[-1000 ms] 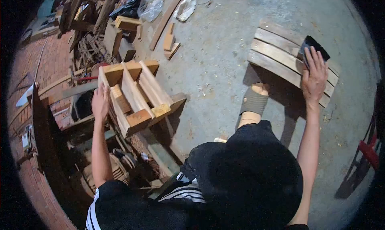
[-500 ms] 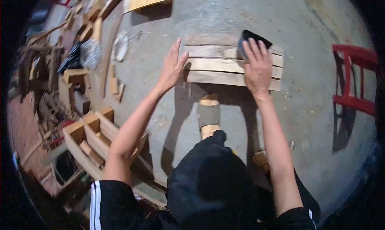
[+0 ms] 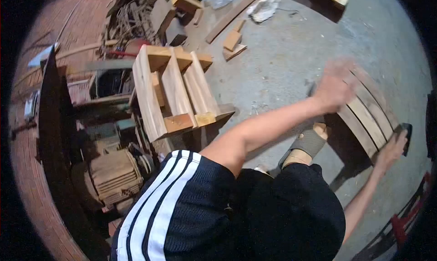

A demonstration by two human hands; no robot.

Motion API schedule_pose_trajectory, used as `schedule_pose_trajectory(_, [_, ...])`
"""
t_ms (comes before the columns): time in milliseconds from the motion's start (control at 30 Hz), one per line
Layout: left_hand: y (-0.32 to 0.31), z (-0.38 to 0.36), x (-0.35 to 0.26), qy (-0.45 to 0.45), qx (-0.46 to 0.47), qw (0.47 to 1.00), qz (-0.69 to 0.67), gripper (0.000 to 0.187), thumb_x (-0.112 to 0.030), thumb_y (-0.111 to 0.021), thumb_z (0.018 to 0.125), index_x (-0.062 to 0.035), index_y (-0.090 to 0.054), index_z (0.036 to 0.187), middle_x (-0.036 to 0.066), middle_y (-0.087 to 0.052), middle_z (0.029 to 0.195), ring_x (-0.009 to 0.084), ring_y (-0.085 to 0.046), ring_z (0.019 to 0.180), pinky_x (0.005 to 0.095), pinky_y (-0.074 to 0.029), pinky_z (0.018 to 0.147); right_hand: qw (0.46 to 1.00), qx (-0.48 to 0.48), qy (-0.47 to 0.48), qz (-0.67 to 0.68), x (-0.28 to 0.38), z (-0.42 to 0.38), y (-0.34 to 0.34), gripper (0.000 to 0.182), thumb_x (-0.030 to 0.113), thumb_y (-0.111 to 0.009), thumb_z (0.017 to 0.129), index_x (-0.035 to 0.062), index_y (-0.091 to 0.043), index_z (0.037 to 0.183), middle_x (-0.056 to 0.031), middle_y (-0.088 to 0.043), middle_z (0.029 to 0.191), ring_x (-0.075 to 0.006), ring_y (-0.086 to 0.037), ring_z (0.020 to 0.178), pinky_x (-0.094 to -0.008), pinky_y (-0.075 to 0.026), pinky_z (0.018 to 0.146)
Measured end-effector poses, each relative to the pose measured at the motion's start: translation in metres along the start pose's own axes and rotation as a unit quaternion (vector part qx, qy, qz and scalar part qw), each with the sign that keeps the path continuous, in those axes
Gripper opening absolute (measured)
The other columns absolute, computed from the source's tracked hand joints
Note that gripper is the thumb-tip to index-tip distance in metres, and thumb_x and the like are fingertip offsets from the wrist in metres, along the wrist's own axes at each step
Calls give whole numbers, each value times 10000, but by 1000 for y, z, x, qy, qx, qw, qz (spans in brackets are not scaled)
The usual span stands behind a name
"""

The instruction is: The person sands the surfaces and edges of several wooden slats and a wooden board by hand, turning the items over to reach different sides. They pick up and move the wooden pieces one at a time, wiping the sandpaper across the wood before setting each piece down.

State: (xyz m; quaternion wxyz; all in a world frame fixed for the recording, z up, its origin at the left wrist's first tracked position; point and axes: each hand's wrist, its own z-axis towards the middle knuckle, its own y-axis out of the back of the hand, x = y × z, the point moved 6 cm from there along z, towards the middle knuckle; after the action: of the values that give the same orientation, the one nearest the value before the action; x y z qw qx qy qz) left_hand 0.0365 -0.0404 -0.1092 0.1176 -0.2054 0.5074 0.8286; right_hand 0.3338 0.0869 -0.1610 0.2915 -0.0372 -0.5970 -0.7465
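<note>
Concrete floor: moderately lit, paler toward the upper right.
Slatted wood: throws a dark shadow along its near side.
Left hand: smeared by motion blur.
Machinery: sits dim at lower left, its recesses nearly black.
Brick paving: bowed by wide-angle distortion, fading into black, rounded corners.
</note>
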Motion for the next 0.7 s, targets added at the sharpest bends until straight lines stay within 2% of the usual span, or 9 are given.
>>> schedule_pose_trajectory(67, [-11,7,-41,-121,-29,992,14,536,-451,-608,891,-250,-560,1386,150,-445,1498,407,-352,1412,663,-154,1173,996,-20,37,-79,-8,14,8,437,199,-456,1026,40,-511,1429,-197,-478,1492,-395,-420,1390,-500,-288,1152])
schedule_pose_trajectory(133, [-40,12,-74,-124,-10,992,-29,560,-471,-616,877,-267,-552,1395,136,-435,1512,401,-336,1427,673,-115,1178,991,-13,61,-119,-1,18,13,471,232,-447,1041,75,-450,1485,-176,-411,1549,-393,-388,1418,-497,-276,1161])
schedule_pose_trajectory(167, [-55,15,-86,-136,13,989,-55,584,-490,-623,864,-284,-544,1405,122,-425,1527,395,-320,1442,683,-77,1183,995,4,41,-94,21,12,26,486,205,-437,1040,47,-413,1499,-177,-398,1557,-374,-378,1429,-484,-262,1185])
schedule_pose_trajectory(233, [-82,17,-86,-99,58,992,-47,629,-507,-643,828,-296,-537,1412,106,-411,1545,374,-311,1457,657,-89,1192,983,35,-105,144,18,-22,26,482,159,-432,1028,6,-419,1485,-177,-415,1546,-353,-367,1440,-460,-241,1211])
schedule_pose_trajectory(300, [-87,24,-92,-83,68,989,-100,618,-465,-659,823,-290,-542,1404,99,-415,1544,358,-319,1457,638,-103,1195,982,-15,-70,175,41,-70,46,478,125,-440,1016,-21,-427,1471,-179,-438,1527,-331,-374,1438,-444,-226,1225])
schedule_pose_trajectory(367, [-77,28,-92,-80,106,984,-120,608,-404,-681,818,-288,-543,1398,87,-411,1549,340,-305,1467,627,-113,1191,997,8,-72,-19,73,-88,63,470,83,-455,984,-9,-475,1445,-187,-478,1495,-323,-399,1426,-456,-248,1212])
schedule_pose_trajectory(433, [-81,23,-96,-143,66,987,11,604,-476,-599,910,-316,-466,1477,97,-389,1564,332,-304,1467,624,-131,1180,996,-18,-93,0,76,-69,65,451,95,-489,967,17,-516,1411,-211,-508,1457,-358,-455,1375,-456,-313,1173])
schedule_pose_trajectory(533, [-81,20,-103,-158,109,980,52,577,-506,-515,966,-331,-424,1508,84,-379,1573,331,-307,1464,623,-129,1182,992,-67,-109,16,38,-18,41,430,111,-483,973,-12,-520,1383,-302,-494,1416,-456,-474,1310,-473,-378,1115])
schedule_pose_trajectory(700, [-68,29,-107,-138,146,975,100,559,-514,-468,988,-349,-404,1519,56,-361,1588,334,-286,1471,624,-127,1182,992,-57,-113,1,54,-32,59,458,102,-486,993,33,-471,1446,-259,-466,1467,-482,-462,1317,-496,-407,1089])
